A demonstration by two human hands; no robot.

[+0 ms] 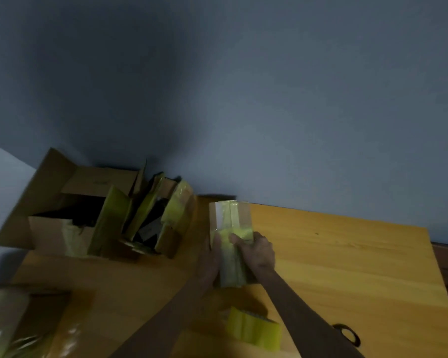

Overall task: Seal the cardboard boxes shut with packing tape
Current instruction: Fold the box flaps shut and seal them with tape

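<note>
Blue-grey plain wall (269, 99) fills the upper part of the head view. Below it stands a yellow wooden table (347, 267), dimly lit.

Task item: a small brown cardboard box (230, 218) lies on the table at the centre, its long side running toward 12 o'clock. Its flaps are closed and it is bound lengthways with yellowish packing tape.

Left hand (209, 259): clasps the box's left side, with one digit reaching onto the taped top. How the rest of its fingers lie cannot be made out.

Right hand (260, 254): grips the box's right side, thumb laid across the top tape and fingers curled round the edge. Both hands sit on the near half of the box.

Other items, placed from the held box:
- At 6 o'clock, between the two forearms, a yellow-tinted roll of packing tape (254, 329) rests on the table.
- At 4 o'clock, near the table's front edge, lies a black ring-shaped object (347, 334), too dim to identify.
- At 9 o'clock, a large open brown cardboard box (52, 233) stands with its flaps raised.
- Just beside it, toward the held box, is a cluster of smaller tape-wrapped cartons (176, 210), leaning at angles.
- At 8 o'clock, in the frame's lower left corner, another taped carton (16, 313) is blurred.
</note>
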